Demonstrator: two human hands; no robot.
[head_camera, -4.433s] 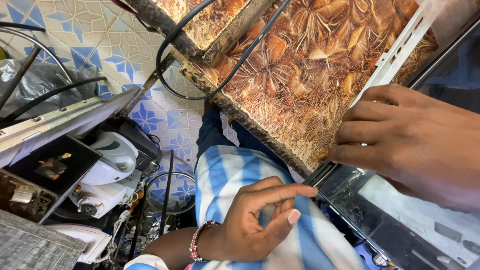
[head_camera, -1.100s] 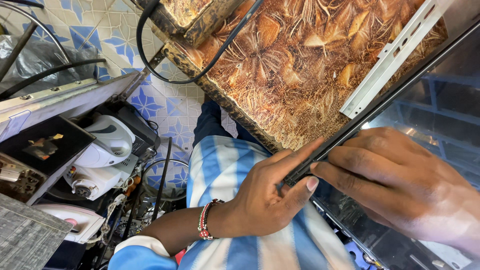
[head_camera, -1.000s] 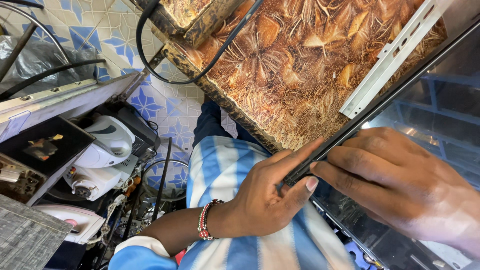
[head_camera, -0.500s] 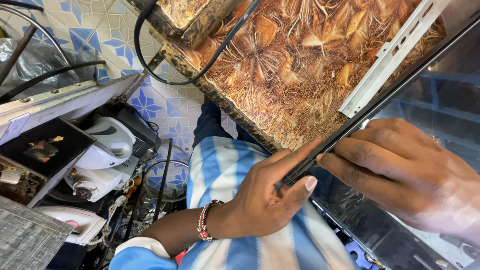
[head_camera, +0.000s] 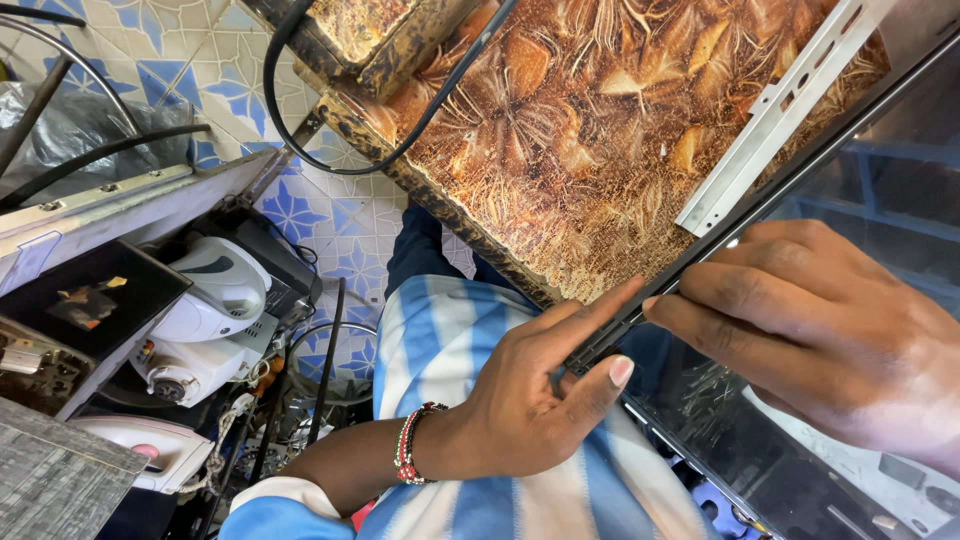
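A: Quick one. What did my left hand (head_camera: 520, 400) have?

B: The lower corner of the large dark glass panel with the thin black frame (head_camera: 880, 180). Your fingers (head_camera: 600, 385) were closed in a pinch on its edge, thumb under, forefinger laid along the rim.

A: And my right hand (head_camera: 830, 340)?

B: Just beside it, fingers curled down and pressing on the same edge, fingertips nearly touching the left forefinger.

A: Where did the panel sit?

B: Tilted, leaning off the brown leaf-patterned worktop (head_camera: 560, 130), next to a white perforated metal strip (head_camera: 770, 120). A black cable (head_camera: 420, 120) looped across the worktop, well apart.

A: Step?

B: My guess is working the frame edge at that corner. Any further move called for a steady two-hand pinch so the glass didn't slip.
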